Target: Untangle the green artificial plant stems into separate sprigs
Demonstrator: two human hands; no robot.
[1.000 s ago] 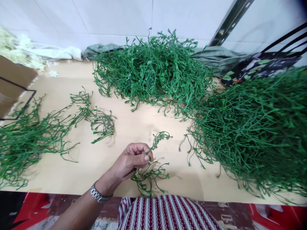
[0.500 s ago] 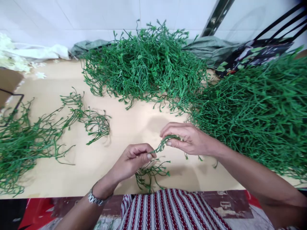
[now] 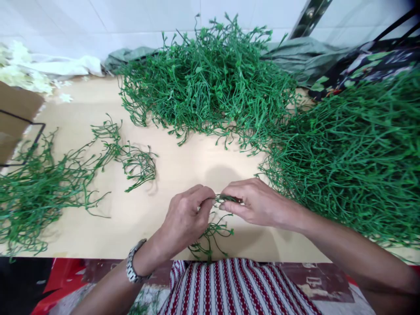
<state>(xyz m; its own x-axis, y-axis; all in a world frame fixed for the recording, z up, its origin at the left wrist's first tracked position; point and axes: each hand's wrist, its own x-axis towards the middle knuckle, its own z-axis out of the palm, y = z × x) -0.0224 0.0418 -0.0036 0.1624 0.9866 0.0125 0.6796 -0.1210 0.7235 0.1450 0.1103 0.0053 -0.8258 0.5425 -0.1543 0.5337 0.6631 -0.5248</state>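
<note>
Green strands point(image 3: 229, 198) are pinched by left hand point(image 3: 187, 215) and right hand point(image 3: 257, 202), now drawn closer together — seemingly fine two-handed work between them.

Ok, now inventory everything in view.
Stem piles: three, green, back, left, right
Held bunch: one, green, front
Loose bunch: one, green, front edge
Flowers: several, cream, left
Carton: one, brown, left
Frame: one, black, left
Cloth: one, white, left
Sheeting: uncountable, grey-green, back
Floral fabric: one, dark, right
Bar: one, dark, back
Wall: one, white, back
Table: one, beige, centre
Plastic pieces: two, red, bottom
Garment: one, red-white, bottom
Watch: one, silver, left
Left hand, right hand: one each, front
</note>
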